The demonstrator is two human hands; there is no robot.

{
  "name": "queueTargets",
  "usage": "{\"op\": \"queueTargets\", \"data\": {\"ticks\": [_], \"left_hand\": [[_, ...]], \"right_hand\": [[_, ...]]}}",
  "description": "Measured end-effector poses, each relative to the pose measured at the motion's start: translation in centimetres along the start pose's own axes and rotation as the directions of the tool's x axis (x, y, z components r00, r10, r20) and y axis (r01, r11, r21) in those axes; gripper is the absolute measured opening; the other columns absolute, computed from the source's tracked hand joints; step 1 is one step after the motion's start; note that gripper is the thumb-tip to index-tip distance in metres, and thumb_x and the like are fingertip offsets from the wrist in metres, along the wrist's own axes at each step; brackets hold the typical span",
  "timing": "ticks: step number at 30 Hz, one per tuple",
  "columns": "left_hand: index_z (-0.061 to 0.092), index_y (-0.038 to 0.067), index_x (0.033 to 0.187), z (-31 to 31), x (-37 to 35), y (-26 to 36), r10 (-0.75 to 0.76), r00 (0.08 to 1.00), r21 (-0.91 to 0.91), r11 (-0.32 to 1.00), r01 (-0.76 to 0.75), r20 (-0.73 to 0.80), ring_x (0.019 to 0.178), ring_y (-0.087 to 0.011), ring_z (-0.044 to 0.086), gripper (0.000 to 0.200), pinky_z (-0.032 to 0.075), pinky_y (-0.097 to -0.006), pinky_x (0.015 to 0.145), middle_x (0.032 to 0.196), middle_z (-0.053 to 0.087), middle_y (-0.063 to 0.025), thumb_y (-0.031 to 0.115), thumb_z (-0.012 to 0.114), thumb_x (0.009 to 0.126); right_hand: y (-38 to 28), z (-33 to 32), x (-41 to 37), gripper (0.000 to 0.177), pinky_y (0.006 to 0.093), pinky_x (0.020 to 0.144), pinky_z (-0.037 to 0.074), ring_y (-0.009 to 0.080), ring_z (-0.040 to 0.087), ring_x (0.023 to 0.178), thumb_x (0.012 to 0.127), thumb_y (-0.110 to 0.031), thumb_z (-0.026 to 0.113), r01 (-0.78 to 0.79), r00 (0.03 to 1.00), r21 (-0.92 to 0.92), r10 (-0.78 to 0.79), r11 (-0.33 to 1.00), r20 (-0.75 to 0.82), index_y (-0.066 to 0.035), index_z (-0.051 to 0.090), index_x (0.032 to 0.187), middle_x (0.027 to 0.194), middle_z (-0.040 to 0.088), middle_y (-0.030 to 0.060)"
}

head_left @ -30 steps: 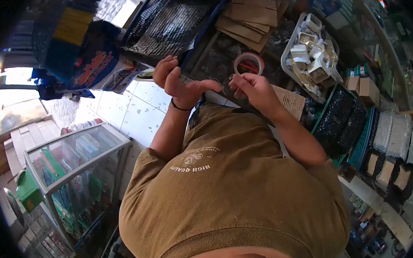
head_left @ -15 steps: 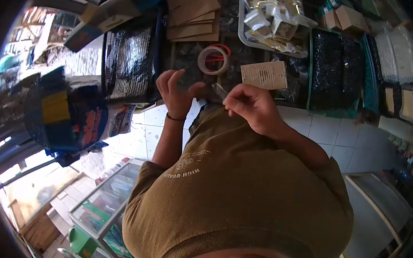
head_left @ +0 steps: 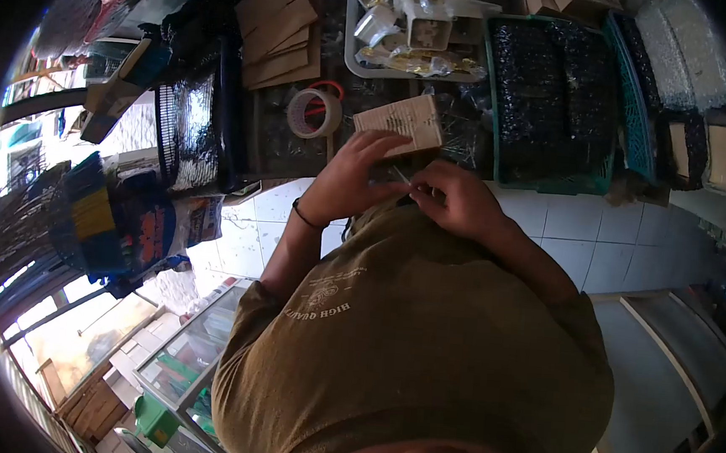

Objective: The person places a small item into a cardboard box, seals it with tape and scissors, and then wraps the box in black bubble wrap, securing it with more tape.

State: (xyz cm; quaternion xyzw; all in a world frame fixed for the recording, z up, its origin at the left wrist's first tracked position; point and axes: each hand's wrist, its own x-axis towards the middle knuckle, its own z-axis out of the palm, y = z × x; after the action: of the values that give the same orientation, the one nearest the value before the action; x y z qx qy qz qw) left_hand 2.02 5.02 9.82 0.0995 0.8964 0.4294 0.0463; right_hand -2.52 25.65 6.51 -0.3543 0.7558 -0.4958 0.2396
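My left hand [head_left: 355,175] has its fingers spread, their tips over the near edge of a small cardboard box [head_left: 408,127] with printing on it. Its thumb points toward my right hand [head_left: 456,198], whose fingers are pinched on a small clear strip [head_left: 401,175], which looks like tape. The strip sticks out between the two hands. Beyond my left hand a roll of tape [head_left: 313,114] lies on the dark worktable, and a red ring-shaped object [head_left: 336,92] is partly behind it.
Flat cardboard pieces [head_left: 279,35] lie at the back left. A clear tray [head_left: 407,74] holds wrapped items. Right of it stands a green crate [head_left: 496,109] of black-wrapped packs. A black crate [head_left: 163,128] is at the left, and a glass case [head_left: 194,349] stands at the lower left.
My left hand has moved right, toward my right hand and the box. The view has shifted, so the tape roll, box and trays appear farther left.
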Motion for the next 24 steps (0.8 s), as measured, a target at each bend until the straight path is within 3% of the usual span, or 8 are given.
{"op": "queueTargets", "data": {"ticks": [1,4,6,10,16,21,22,24], "left_hand": [[0.056,0.007,0.115,0.6,0.5,0.4,-0.007,0.999,-0.016,1.0,0.008,0.054,0.108,-0.0302,0.052,0.052,0.043,-0.0376,0.091,0.116,0.055,-0.0137,0.014,0.075,0.068],[0.064,0.005,0.096,3.0,1.0,0.3,-0.007,0.998,-0.113,0.993,0.014,0.064,0.089,-0.0289,0.06,0.031,0.047,-0.0366,0.08,0.091,0.064,-0.0104,0.015,0.073,0.068],[0.067,0.005,0.084,4.0,1.0,1.4,-0.021,1.0,-0.135,0.991,0.023,0.015,0.078,-0.0269,0.062,0.017,0.049,-0.0343,0.071,0.081,0.065,-0.0095,0.011,0.071,0.069],[0.068,0.006,0.08,4.8,0.0,2.1,-0.083,0.993,-0.125,0.99,0.072,-0.087,0.072,-0.0254,0.061,0.011,0.049,-0.0336,0.066,0.079,0.065,-0.0094,0.009,0.07,0.069],[0.068,0.005,0.081,4.0,-2.3,1.9,-0.297,0.941,-0.202,0.943,0.263,-0.161,0.069,-0.0218,0.06,0.008,0.048,-0.0306,0.062,0.077,0.064,-0.0098,0.007,0.067,0.072],[0.065,0.001,0.087,3.0,-4.4,-1.9,-0.464,0.845,-0.419,0.845,0.333,-0.264,0.068,-0.0123,0.059,0.01,0.046,-0.0261,0.062,0.079,0.065,-0.0056,0.009,0.064,0.08],[0.063,0.0,0.09,2.9,-4.6,-3.2,-0.556,0.807,-0.592,0.724,0.354,-0.198,0.068,-0.0082,0.057,0.014,0.045,-0.0238,0.062,0.079,0.064,-0.0028,0.011,0.063,0.082],[0.061,0.0,0.09,2.8,-4.5,-5.2,-0.661,0.737,-0.7,0.593,0.399,-0.14,0.066,-0.007,0.054,0.015,0.044,-0.022,0.059,0.075,0.061,-0.0016,0.013,0.063,0.084]], "right_hand": [[0.6,-0.7,-0.4,0.013,0.032,0.062,0.047,0.022,0.058,0.07,0.08,-0.013,0.064,0.062,0.998,-0.039,-0.061,0.997,0.022,-0.004,0.061,0.089,0.083,0.056,0.0097],[1.8,-2.8,-1.1,0.013,0.0334,0.064,0.047,0.0242,0.058,0.074,0.079,-0.014,0.064,0.103,0.989,-0.056,-0.096,0.993,0.117,-0.005,0.062,0.087,0.083,0.056,0.0102],[1.5,-3.8,-1.3,0.014,0.0371,0.068,0.047,0.0281,0.059,0.077,0.079,-0.018,0.062,0.059,0.983,-0.072,-0.045,0.996,0.18,-0.006,0.062,0.087,0.083,0.058,0.0117],[0.4,-4.9,-0.6,0.016,0.039,0.071,0.047,0.0296,0.06,0.077,0.079,-0.021,0.062,0.018,0.965,-0.154,0.023,0.988,0.26,-0.007,0.062,0.087,0.08,0.059,0.0114],[0.4,-2.7,1.1,0.021,0.037,0.067,0.048,0.0268,0.061,0.072,0.078,-0.02,0.066,-0.164,0.95,-0.006,0.159,0.986,0.268,-0.005,0.063,0.092,0.077,0.061,0.0105],[-0.5,-1.9,2.8,0.024,0.0336,0.064,0.048,0.0236,0.061,0.067,0.077,-0.018,0.067,-0.202,0.974,-0.074,0.208,0.977,0.088,-0.001,0.062,0.093,0.076,0.062,0.0112],[-0.3,-2.0,3.1,0.024,0.0328,0.063,0.048,0.0226,0.061,0.067,0.077,-0.017,0.068,-0.209,0.976,-0.08,0.213,0.975,0.036,0.0,0.061,0.093,0.076,0.062,0.0111],[0.7,-2.1,3.6,0.023,0.0309,0.061,0.048,0.02,0.06,0.064,0.077,-0.016,0.069,-0.197,0.977,-0.083,0.189,0.977,-0.101,-0.001,0.061,0.092,0.074,0.061,0.01]]}}
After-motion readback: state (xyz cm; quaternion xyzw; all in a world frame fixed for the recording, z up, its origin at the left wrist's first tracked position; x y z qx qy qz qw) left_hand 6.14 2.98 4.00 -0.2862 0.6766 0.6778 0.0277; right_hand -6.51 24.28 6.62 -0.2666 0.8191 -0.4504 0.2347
